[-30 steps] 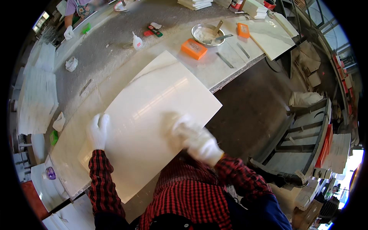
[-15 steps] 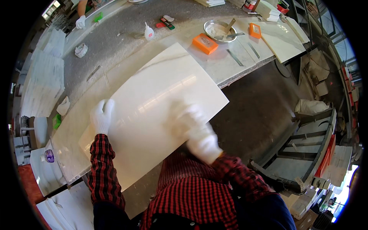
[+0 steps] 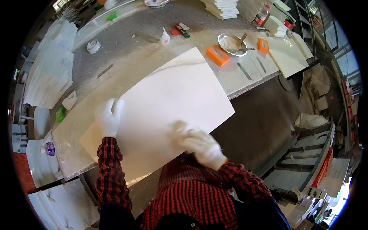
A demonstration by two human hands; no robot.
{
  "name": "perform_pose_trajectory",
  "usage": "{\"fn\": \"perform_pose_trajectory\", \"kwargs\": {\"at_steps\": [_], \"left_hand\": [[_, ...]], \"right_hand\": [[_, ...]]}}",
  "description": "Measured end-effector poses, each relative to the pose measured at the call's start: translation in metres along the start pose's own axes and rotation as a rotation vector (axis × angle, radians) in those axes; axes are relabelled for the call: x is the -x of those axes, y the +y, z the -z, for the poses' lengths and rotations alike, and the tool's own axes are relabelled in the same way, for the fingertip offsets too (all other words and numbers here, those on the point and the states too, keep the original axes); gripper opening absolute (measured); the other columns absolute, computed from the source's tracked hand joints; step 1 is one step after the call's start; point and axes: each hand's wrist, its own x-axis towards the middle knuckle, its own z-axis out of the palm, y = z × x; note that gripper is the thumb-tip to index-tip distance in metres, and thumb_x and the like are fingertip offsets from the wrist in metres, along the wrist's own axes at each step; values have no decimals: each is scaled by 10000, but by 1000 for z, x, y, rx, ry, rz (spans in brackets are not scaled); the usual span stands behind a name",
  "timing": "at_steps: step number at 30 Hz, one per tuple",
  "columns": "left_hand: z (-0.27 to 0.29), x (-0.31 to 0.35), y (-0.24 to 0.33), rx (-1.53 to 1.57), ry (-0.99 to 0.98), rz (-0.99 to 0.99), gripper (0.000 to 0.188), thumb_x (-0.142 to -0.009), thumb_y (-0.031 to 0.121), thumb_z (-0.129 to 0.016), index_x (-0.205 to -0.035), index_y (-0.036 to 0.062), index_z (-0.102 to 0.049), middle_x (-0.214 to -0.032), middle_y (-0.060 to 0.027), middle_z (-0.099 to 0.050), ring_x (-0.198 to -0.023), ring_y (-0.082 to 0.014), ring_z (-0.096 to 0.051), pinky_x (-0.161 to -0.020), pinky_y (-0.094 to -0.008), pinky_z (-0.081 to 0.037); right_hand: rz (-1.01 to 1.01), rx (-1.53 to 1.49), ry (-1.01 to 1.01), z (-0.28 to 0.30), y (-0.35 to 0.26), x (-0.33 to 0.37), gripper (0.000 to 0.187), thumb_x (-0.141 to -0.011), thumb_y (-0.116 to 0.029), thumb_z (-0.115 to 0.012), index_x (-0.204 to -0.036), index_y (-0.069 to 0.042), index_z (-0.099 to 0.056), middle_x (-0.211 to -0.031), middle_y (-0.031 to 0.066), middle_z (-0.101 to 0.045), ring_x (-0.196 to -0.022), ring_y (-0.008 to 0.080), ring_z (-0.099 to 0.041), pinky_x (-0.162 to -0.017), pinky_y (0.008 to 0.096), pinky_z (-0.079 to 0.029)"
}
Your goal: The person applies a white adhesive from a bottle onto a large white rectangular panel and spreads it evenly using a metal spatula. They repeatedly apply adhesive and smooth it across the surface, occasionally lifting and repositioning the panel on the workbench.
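A large, glossy white marble-look slab (image 3: 165, 96) with a grey vein near its far corner lies aslant across the bench's front edge, its near part jutting out toward me. My left hand (image 3: 109, 118), in a white knit glove, is closed on the slab's left edge, thumb apart from the fingers. Over the near right part of the slab is my gloved right hand (image 3: 203, 146). Its fingertips are smeared by motion at the surface. A brownish blur shows at them, and I cannot make out whether it is something held.
Beyond the slab on the bench (image 3: 126, 57) are a metal bowl (image 3: 229, 43) of pale paste with scrapers, two orange boxes (image 3: 217, 55) (image 3: 263, 45), flat metal blades (image 3: 243, 71) and a white squeeze bottle (image 3: 165, 38). Stacked slabs (image 3: 50, 76) stand at left. A metal-framed rack (image 3: 303, 161) is at right.
The view has shifted, so the bench things sit lower and further right. The window-like reflection on the slab has faded from its middle. My right hand stays over the slab's near right part, still blurred.
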Motion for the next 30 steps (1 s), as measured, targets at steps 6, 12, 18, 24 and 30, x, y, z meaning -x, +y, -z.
{"fn": "perform_pose_trajectory", "kwargs": {"at_steps": [6, 12, 18, 24, 30], "left_hand": [[-11, 6, -17, 30, -58, 84, 392, -988, 439, -699, -1099, 68, -762, -1045, -166, -765, -996, -361, -709, -875, -442, -535], [-12, 0, -12, 114, -151, 108, 429, -983, 464, -704, -1117, 61, -763, -1052, -170, -767, -1004, -357, -709, -882, -441, -535], [-6, 5, -15, 26, -54, 13, 423, -990, 463, -697, -1156, 79, -761, -979, -175, -766, -906, -343, -725, -831, -422, -545], [4, 8, 2, 136, -158, 235, 523, -963, 535, -712, -1236, 90, -744, -973, -181, -773, -912, -359, -734, -848, -447, -554], [-3, 4, -11, 88, -144, 185, 456, -965, 496, -717, -1149, 82, -766, -953, -203, -765, -917, -377, -736, -830, -459, -555]], "right_hand": [[-65, 199, 110, -5, -8, 5, 534, -690, -128, -768, -1213, -132, -660, -1150, 60, -632, -1303, 325, -547, -1084, 558, -452], [173, 102, -91, -41, -25, -4, 245, -850, -226, -688, -1076, -135, -659, -1111, 60, -615, -1261, 307, -568, -1051, 485, -477], [-78, 235, 262, 5, 29, 29, 270, -711, 0, -786, -958, -104, -760, -942, 63, -681, -973, 303, -678, -821, 450, -553], [-499, 301, 601, 42, 92, 28, 151, -879, 13, -706, -994, -71, -757, -934, 87, -686, -860, 275, -645, -741, 404, -515], [-75, 243, 143, -18, 18, -25, 249, -946, -38, -585, -1166, -40, -702, -1232, 175, -660, -1074, 324, -642, -905, 425, -534]]}}
